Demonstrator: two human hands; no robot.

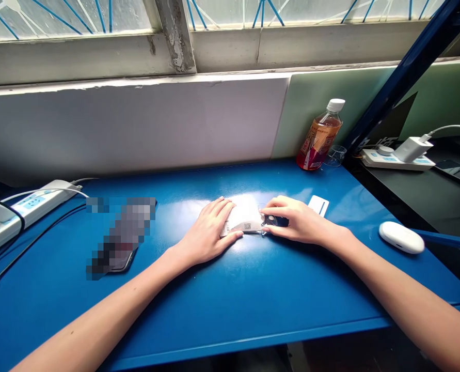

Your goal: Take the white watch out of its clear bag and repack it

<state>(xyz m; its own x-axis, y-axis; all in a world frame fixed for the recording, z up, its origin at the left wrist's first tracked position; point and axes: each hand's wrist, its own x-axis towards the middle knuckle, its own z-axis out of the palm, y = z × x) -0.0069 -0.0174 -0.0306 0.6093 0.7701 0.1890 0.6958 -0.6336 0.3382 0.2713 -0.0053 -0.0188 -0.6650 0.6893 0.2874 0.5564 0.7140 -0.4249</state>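
Your left hand (pixel 206 235) lies flat on the table (pixel 230 310), mid-scene, fingers on the left end of the small packet (pixel 244 219). Your right hand (pixel 297 221) is just right of it, fingertips pinching the small dark part (pixel 275 221) at the packet's right end. A card (pixel 318 205) lies just beyond your right hand. The bottle (pixel 319 137) stands far right against the wall, a clear cup (pixel 335 155) touching its right side. The earbud case (pixel 401 237) lies near the right edge. A phone (pixel 117 243) lies left of your left hand; a power strip (pixel 40 202) sits at far left. Another power strip (pixel 398 160) with a charger (pixel 413 148) plugged into it is on the side shelf, far right.
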